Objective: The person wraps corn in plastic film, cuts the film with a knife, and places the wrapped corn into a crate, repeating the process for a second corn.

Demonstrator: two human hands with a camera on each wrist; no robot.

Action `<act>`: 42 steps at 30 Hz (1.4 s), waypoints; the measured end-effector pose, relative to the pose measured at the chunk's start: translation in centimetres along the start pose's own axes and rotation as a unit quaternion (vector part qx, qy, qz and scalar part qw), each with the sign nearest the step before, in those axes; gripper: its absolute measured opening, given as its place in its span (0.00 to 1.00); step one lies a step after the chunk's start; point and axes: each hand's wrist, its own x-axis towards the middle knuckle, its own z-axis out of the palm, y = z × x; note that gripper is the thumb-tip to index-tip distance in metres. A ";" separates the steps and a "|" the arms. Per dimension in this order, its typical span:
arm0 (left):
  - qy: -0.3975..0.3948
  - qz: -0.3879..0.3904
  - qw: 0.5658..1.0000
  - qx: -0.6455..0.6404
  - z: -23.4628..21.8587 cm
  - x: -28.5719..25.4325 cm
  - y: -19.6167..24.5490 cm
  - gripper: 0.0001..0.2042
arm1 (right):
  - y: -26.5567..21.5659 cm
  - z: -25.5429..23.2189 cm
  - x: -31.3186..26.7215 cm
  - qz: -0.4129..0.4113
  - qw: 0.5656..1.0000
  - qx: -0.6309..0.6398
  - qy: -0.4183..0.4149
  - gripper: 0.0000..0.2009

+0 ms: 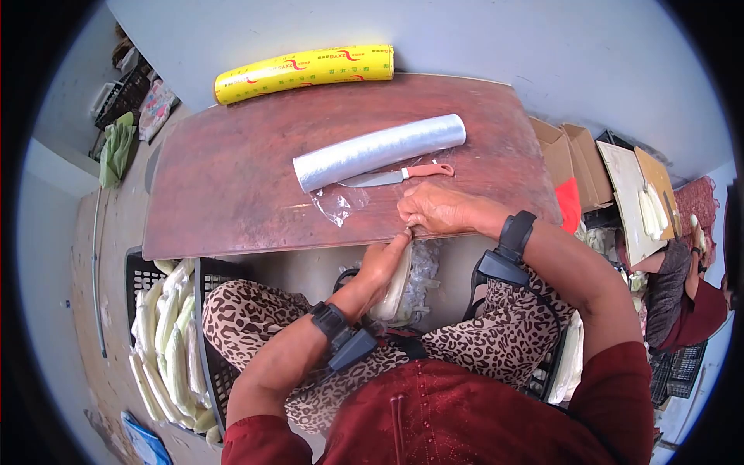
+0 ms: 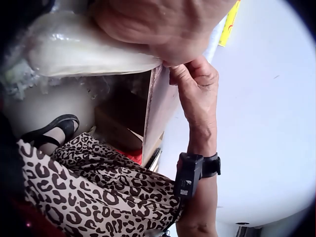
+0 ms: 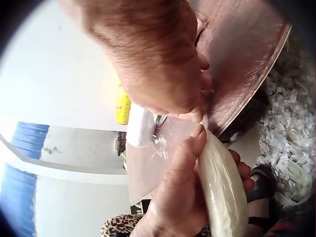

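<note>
My left hand [image 1: 380, 267] grips a pale, film-wrapped ear of corn [image 3: 224, 185] just off the table's front edge, fingers curled beneath it and thumb along its side. At its narrow tip, my right hand [image 1: 435, 208] pinches with thumb and fingers, close beside the left thumb. In the left wrist view the ear [image 2: 89, 52] has a glossy wrapping. Behind the hands on the table [image 1: 232, 201] lie a knife [image 1: 399, 175] with an orange handle and a roll of clear film [image 1: 380, 151]. A loose film flap [image 1: 339, 205] spreads from the roll.
A yellow printed roll [image 1: 306, 74] lies along the table's back edge. To the left stands a black crate [image 1: 221, 271] beside several pale ears [image 1: 174, 341]. Film scraps [image 3: 291, 123] heap on the floor under the table. Cardboard boxes [image 1: 585, 163] and another person's arm [image 1: 694, 267] are at right.
</note>
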 end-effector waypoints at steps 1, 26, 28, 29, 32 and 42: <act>0.007 0.008 1.000 0.008 -0.1 0.6 -0.6 0.17 | 0.0 -0.1 0.0 -0.006 1.000 -0.007 0.005 0.07; 0.039 0.025 0.993 0.108 -0.3 2.5 -2.5 0.22 | 2.1 -1.3 0.3 0.130 0.971 -0.145 0.135 0.08; 0.036 0.029 0.993 0.111 -0.3 2.5 -2.6 0.22 | 2.4 -1.1 0.2 0.126 0.970 -0.154 0.140 0.09; 0.038 0.032 0.992 0.115 -0.3 2.5 -2.6 0.23 | 2.5 -1.0 0.2 0.130 0.968 -0.166 0.137 0.09; 0.044 0.047 0.992 0.106 -0.3 2.8 -2.9 0.23 | 1.5 -1.6 -0.3 0.153 0.963 -0.189 0.119 0.09; 0.054 0.040 0.994 0.086 0.1 1.8 -1.7 0.23 | 2.7 -1.0 -3.4 0.148 0.975 -0.123 0.106 0.08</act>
